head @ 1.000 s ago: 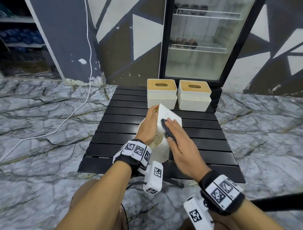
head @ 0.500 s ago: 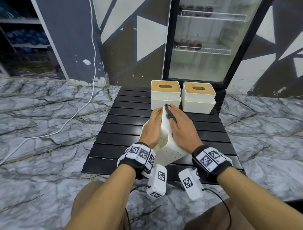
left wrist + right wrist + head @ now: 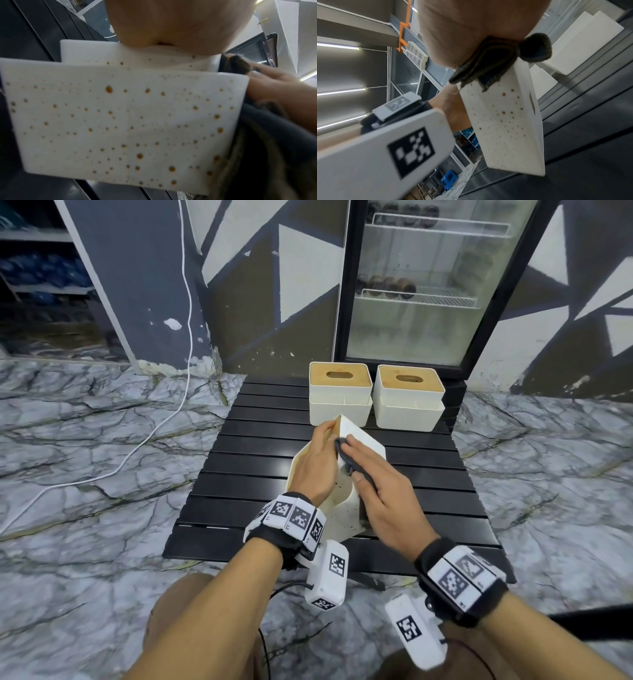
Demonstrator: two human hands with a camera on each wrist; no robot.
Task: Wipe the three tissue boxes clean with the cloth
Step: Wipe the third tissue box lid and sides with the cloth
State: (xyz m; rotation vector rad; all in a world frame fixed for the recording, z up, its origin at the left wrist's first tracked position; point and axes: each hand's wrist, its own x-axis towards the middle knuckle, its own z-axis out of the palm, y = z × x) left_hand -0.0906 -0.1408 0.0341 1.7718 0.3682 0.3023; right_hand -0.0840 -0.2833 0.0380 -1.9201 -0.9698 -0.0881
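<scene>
Pressing the dark cloth (image 3: pixel 346 458) flat against one side of the tilted tissue box (image 3: pixel 359 438), the right hand (image 3: pixel 380 491) keeps its fingers nearly straight, so its grip is open, a flat palm on fabric with no pinch that shows. The left hand (image 3: pixel 317 465) supplies the real hold: its fingers curl over the box's raised upper edge and steady it on the opposite side.

That box stands tipped on the near half of the black slatted tabletop (image 3: pixel 239 474), its lower edge down near the front slats. From the left wrist view, the white wall (image 3: pixel 120 121) is dotted all over with small brown spots, so plenty of wiping is left on this one.

It looks like rigid, smooth plastic, probably light, and likely to slide on the slats under a hard stroke; bracing it by the rim and corner seems the sensible hold. The cloth is soft and bunches at the edge (image 3: pixel 536 47).

Two more tissue boxes (image 3: pixel 340 395) (image 3: pixel 407 398) stand upright side by side at the far edge, wooden lids (image 3: pixel 339 374) on, each with an oval slot. No tissue shows in any of the three; what they hold cannot be told.
</scene>
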